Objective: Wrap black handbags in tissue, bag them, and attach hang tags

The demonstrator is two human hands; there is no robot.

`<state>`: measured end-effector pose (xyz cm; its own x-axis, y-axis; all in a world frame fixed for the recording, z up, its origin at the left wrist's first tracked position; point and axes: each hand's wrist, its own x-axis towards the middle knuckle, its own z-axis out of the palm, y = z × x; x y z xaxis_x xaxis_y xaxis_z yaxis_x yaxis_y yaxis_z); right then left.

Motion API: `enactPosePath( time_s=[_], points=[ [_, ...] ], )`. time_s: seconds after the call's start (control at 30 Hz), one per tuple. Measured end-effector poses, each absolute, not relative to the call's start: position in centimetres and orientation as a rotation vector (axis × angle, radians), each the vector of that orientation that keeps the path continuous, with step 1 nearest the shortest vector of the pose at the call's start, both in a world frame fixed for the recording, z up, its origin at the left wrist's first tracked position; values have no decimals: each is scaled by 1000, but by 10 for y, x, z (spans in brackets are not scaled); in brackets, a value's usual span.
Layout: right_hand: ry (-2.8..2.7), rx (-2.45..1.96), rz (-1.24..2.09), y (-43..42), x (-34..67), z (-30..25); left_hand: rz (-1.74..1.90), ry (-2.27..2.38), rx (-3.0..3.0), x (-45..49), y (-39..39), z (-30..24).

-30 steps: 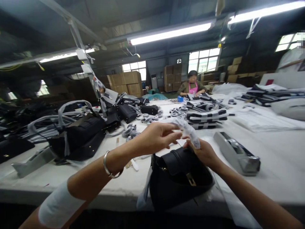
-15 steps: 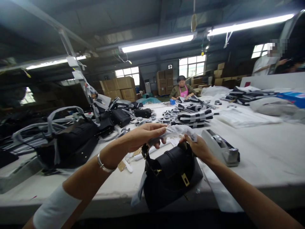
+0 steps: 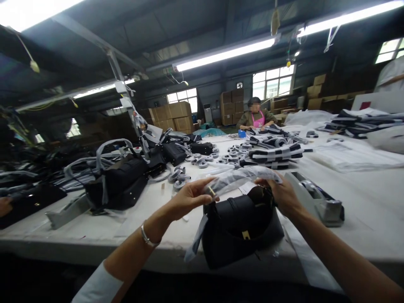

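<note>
A black handbag (image 3: 240, 229) with a gold clasp stands at the front edge of the table, its top partly open. Its handle (image 3: 243, 177) arches above it, wrapped in clear plastic film. My left hand (image 3: 191, 198) pinches the left end of the handle, by a gold fitting. The right end of the handle lies in my right hand (image 3: 282, 193), whose fingers are closed round it and partly hidden behind it. A strip of film-wrapped material (image 3: 196, 242) hangs at the bag's left side.
A grey tape dispenser (image 3: 318, 200) stands right of the bag, and another dispenser (image 3: 67, 210) sits far left. Black bags (image 3: 123, 181) with wrapped handles crowd the left. Wrapped straps (image 3: 274, 153) lie in piles behind. A co-worker (image 3: 257, 118) sits across the table; another person's hand (image 3: 5, 206) shows at the left edge.
The view has swung left, so the scene sits further right. My left hand has slid from the middle of the handle to its left end; my right hand stays at the right end.
</note>
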<state>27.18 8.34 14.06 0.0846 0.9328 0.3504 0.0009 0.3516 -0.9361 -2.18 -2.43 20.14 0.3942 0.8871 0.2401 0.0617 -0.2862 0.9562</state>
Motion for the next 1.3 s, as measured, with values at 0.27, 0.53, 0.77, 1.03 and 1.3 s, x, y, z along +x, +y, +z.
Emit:
enactPosePath(
  time_s=[0.27,0.53,0.77,1.03,1.3],
  points=[
    [-1563,-1087,287,71,278,153,1411,852,1653,-17,10,184],
    [-1904,-852,601,7,227,197,1224,746,1637,16,7,195],
    [-1413,-655,1257,19,196,219,1091,772,1676,14,-5,173],
    [-1601,-658,1196,26,197,203,1024,789,1778,6,-10,193],
    [-1722,-883,-85,7,252,210,1118,861,1491,26,-9,198]
  ],
)
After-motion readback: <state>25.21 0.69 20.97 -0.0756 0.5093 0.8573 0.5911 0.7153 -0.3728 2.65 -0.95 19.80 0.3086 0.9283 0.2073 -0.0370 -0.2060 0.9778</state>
